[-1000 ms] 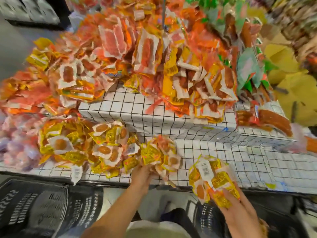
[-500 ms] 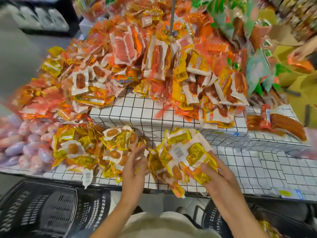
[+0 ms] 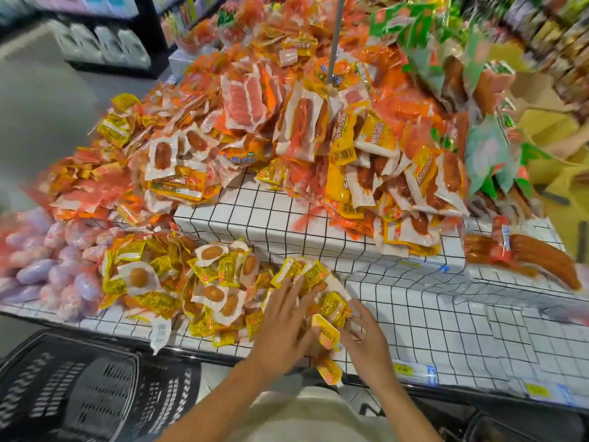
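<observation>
A heap of small yellow snack packets (image 3: 220, 282), each with a brown egg-like piece inside, lies at the front of a display table covered in white checked cloth (image 3: 430, 314). My left hand (image 3: 280, 330) lies flat with straight, spread fingers on the heap's right end. My right hand (image 3: 366, 342) rests beside it, fingers pressing the packets from the right. One yellow packet (image 3: 328, 334) stands on edge between the two hands. Another packet (image 3: 330, 371) hangs over the table's front edge.
A raised checked box (image 3: 271, 218) behind carries a big pile of orange and yellow sausage packets (image 3: 318, 129). Purple packets (image 3: 47, 275) lie far left, long sausages (image 3: 541, 260) far right. A metal pole (image 3: 334, 36) rises at the back. A black basket (image 3: 79, 393) sits below left.
My right hand carried a bunch of yellow packets leftward and set it down against the heap. My left hand moved onto the same packets and flattened over them.
</observation>
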A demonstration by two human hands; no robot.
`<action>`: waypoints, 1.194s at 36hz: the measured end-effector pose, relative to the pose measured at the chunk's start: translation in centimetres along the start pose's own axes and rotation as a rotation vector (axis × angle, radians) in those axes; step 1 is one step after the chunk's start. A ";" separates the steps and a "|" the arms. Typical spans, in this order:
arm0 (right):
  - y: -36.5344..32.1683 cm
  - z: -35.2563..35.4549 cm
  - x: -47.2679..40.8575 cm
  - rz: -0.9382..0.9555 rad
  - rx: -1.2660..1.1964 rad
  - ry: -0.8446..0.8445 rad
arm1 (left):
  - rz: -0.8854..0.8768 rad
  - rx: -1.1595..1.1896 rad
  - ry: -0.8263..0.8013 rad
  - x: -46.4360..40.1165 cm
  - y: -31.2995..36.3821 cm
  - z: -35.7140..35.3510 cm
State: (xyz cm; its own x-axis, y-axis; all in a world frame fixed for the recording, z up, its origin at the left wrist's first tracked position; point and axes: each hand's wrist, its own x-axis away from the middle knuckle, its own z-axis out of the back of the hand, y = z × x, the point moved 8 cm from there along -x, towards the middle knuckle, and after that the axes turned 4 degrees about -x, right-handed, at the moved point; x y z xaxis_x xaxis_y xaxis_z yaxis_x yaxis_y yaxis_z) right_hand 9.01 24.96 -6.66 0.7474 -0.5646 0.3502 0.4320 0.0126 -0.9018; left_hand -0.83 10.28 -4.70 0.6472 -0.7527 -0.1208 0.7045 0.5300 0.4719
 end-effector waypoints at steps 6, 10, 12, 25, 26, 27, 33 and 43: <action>-0.4 -2.2 1.0 0.224 0.427 -0.190 | 0.008 -0.190 -0.105 -0.4 -1.5 -3.2; 0.1 -2.9 1.9 0.216 0.444 -0.204 | -0.018 -0.107 -0.121 -0.7 -2.4 -3.8; 0.2 -3.0 2.3 0.218 0.434 -0.183 | -0.023 -0.081 -0.129 -0.9 -2.8 -3.8; 3.0 -0.1 7.6 0.059 0.436 0.049 | -0.164 0.039 -0.285 0.2 -2.8 -1.6; 3.4 0.2 8.3 0.059 0.438 0.057 | -0.189 0.031 -0.279 0.5 -2.6 -1.1; 3.8 0.5 9.0 0.059 0.429 0.061 | -0.207 0.029 -0.269 0.8 -2.4 -0.6; 6.2 3.6 12.6 0.074 0.384 0.071 | -0.167 0.041 -0.205 3.7 -1.2 1.1; 15.3 12.8 19.8 -0.024 0.328 0.133 | -0.044 0.075 -0.380 11.7 9.5 -4.9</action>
State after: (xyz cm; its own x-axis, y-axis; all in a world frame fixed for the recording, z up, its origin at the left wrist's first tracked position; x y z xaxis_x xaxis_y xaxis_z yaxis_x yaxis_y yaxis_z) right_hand 36.96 24.55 -10.30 0.6719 -0.6702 0.3153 0.6042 0.2498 -0.7567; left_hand 14.88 8.39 -5.93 0.4535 -0.8723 0.1831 0.6968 0.4750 0.5375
